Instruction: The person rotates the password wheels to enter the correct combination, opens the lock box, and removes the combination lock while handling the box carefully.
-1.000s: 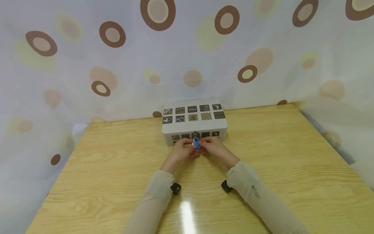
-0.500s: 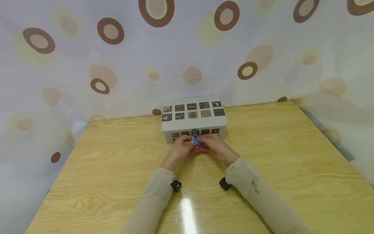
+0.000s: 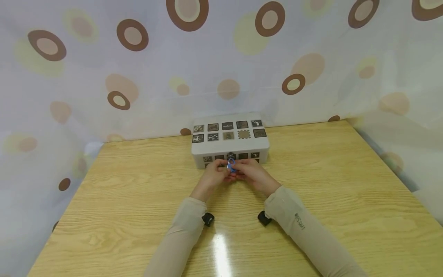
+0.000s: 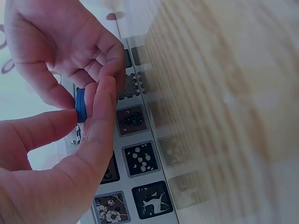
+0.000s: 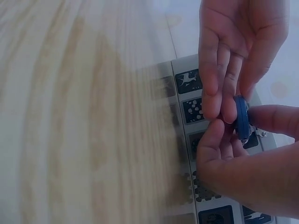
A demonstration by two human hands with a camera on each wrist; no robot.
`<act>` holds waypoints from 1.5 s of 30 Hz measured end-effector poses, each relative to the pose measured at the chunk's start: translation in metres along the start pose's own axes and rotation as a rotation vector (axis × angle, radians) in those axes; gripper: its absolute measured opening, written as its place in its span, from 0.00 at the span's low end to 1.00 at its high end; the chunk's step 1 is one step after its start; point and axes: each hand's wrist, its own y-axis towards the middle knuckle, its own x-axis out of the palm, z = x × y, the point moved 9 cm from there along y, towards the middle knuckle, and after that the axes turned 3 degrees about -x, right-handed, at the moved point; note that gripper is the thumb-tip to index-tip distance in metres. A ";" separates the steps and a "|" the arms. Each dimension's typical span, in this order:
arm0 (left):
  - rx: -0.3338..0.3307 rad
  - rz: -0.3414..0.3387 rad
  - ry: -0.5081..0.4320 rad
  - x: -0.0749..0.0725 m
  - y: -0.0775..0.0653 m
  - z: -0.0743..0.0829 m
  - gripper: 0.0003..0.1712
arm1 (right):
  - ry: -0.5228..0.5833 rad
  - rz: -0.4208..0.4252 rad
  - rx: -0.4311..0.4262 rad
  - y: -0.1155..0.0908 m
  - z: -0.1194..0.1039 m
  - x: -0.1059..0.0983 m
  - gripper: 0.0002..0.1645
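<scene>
A small blue padlock [image 3: 231, 165] is at the middle of the front side of a white box [image 3: 230, 144], by its metal latch [image 3: 231, 156]. My left hand [image 3: 212, 177] pinches the padlock from the left, between thumb and fingers. From the right, my right hand [image 3: 255, 173] pinches it as well, its thumb partly over the padlock's front. In the left wrist view the padlock [image 4: 81, 105] shows edge-on at the fingertips. The right wrist view shows the padlock [image 5: 242, 117] beside a metal clasp [image 5: 258, 132]; whether its loop passes through the latch cannot be told.
The box stands at the back of a wooden table [image 3: 138, 184], close to a curtain [image 3: 207, 69] with brown circles. Dark picture squares [image 3: 227, 126] cover its lid and front. Black straps [image 3: 208, 219] hang at both wrists.
The right thumb has come further over the padlock, which has turned a little between the fingers. Both hands stay at the box's latch. The head view has tilted slightly.
</scene>
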 end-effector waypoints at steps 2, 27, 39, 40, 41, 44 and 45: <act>-0.007 0.004 -0.003 0.000 -0.001 0.000 0.20 | -0.010 -0.007 -0.002 -0.001 0.000 0.001 0.24; 0.003 0.014 -0.008 0.000 -0.001 0.002 0.19 | -0.063 0.056 -0.056 0.004 -0.001 -0.003 0.24; -0.002 0.019 -0.002 0.000 -0.001 0.004 0.20 | -0.125 0.098 -0.060 0.003 -0.002 -0.005 0.23; -0.002 0.018 -0.003 0.000 -0.001 0.004 0.20 | -0.125 0.096 -0.058 0.004 -0.002 -0.004 0.23; -0.003 0.019 0.000 0.000 -0.001 0.004 0.20 | -0.133 0.094 -0.055 0.004 -0.002 -0.005 0.23; -0.002 0.027 0.002 -0.001 -0.002 0.004 0.20 | -0.141 0.080 -0.038 0.003 -0.002 -0.004 0.23; -0.001 0.031 0.000 -0.002 -0.002 0.004 0.21 | -0.133 0.074 -0.029 0.003 -0.002 -0.004 0.23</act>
